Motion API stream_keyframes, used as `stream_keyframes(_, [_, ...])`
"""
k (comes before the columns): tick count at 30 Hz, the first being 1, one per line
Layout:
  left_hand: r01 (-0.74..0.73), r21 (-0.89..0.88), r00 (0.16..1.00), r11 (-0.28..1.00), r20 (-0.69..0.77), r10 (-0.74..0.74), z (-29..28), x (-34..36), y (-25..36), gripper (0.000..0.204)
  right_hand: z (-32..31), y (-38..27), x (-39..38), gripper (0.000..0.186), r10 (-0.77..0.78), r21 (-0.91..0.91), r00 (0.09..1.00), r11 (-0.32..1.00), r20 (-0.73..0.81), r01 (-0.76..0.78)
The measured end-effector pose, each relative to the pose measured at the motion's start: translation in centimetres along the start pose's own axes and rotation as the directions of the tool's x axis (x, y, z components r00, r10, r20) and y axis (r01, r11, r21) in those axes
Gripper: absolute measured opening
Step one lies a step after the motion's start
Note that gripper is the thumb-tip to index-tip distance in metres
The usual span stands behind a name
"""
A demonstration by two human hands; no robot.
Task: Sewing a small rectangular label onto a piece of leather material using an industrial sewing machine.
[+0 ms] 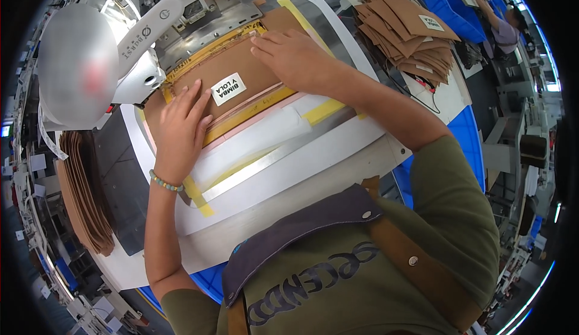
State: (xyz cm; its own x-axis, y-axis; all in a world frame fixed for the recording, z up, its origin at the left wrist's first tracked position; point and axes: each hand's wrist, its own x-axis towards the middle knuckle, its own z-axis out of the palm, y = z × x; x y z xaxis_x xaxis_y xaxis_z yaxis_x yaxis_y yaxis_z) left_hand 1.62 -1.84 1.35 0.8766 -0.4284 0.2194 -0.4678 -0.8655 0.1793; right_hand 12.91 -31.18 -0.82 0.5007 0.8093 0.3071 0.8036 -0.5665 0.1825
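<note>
A brown flat piece (247,62) with a white printed label (229,87) lies in a yellow-edged jig (241,120) on the machine bed. My left hand (180,127) rests on the piece's left part with fingers spread, left of the label. My right hand (295,60) lies on its upper right part, fingertips at the upper strip along the jig, fingers extended. The white sewing machine head (142,83), with a metal clamp plate (214,30), stands just beyond the piece at the upper left.
Loose brown pieces (401,30) are piled at the upper right beside a blue bin (449,6). A stack of brown pieces (84,190) stands at the left. Blue bins (467,151) sit under the table's edges. Another person (506,33) works at the far upper right.
</note>
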Motion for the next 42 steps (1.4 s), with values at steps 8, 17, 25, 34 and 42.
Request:
stream_keyframes(8, [0.019, 0.085, 0.999, 0.996, 0.044, -0.022, 1.0, -0.2, -0.4, 0.055, -0.4, -0.2, 0.5, 0.037, -0.025, -0.040, 0.998, 0.999, 0.055, 0.027])
stream_keyframes(17, [0.016, 0.101, 0.998, 0.995, 0.063, -0.022, 0.7, 0.1, -0.3, 0.056, -1.1, -0.5, 1.2, 0.025, -0.026, 0.030, 1.000, 0.999, 0.018, 0.025])
stream_keyframes(25, [0.016, 0.139, 0.999, 0.990, 0.040, -0.022, 0.9, 0.4, -0.1, 0.055, -0.9, 0.1, 1.6, 0.016, -0.055, 0.119, 0.998, 0.992, 0.012, 0.053])
stream_keyframes(34, [0.030, 0.130, 0.999, 0.991, 0.010, -0.031, 1.3, 0.7, 0.3, 0.050, -0.8, 0.2, 2.0, 0.017, -0.088, 0.076, 0.996, 0.993, 0.034, 0.085])
stream_keyframes(42, [0.028, 0.057, 1.000, 0.998, -0.003, -0.028, 2.6, 1.7, 0.8, 0.049, 0.1, 0.1, 2.6, 0.033, -0.118, 0.154, 0.982, 0.984, 0.150, 0.095])
